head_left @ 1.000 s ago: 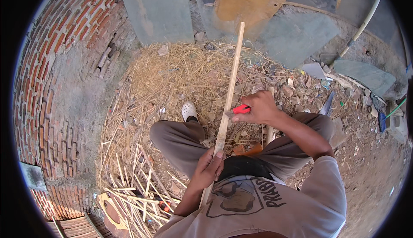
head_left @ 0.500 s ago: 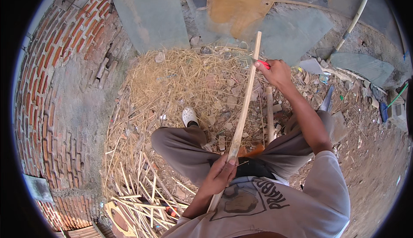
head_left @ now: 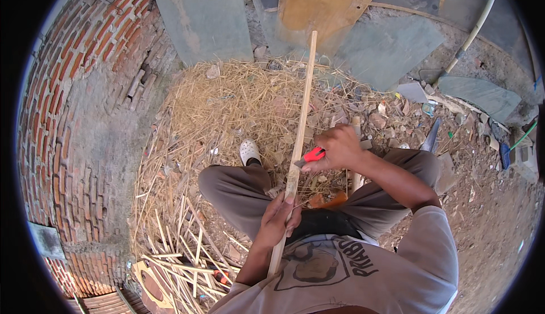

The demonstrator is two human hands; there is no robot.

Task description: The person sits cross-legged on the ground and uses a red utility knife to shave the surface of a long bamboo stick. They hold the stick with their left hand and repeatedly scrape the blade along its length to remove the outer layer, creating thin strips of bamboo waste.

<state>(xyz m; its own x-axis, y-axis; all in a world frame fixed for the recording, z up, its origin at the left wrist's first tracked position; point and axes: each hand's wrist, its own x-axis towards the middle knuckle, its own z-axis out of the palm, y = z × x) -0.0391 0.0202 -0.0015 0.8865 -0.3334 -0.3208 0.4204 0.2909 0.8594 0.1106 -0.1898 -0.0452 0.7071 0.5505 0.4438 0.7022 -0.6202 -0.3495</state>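
Note:
A long pale strip of bamboo or wood (head_left: pixel 305 110) runs from beside my waist, up across my lap and out over the ground ahead. My left hand (head_left: pixel 280 216) is closed round its lower part, near my belt. In my right hand (head_left: pixel 340 149) is a red-handled utility knife (head_left: pixel 312 155), its blade against the strip's right edge a little beyond the left hand. A thin sliver shows between the left hand and the right thigh. Whether it is still joined to the strip I cannot tell.
Straw-like shavings (head_left: pixel 227 101) and rubble cover the ground ahead. Cut strips (head_left: pixel 190 263) lie heaped at my lower left. A worn brick wall (head_left: pixel 85 127) stands on the left, with grey panels (head_left: pixel 204 19) at the back. A saw blade (head_left: pixel 431 134) lies by my right knee.
My right hand has drawn the knife down along the strip toward me, from near its far end to just beyond my left hand. The strip's far end has swung left.

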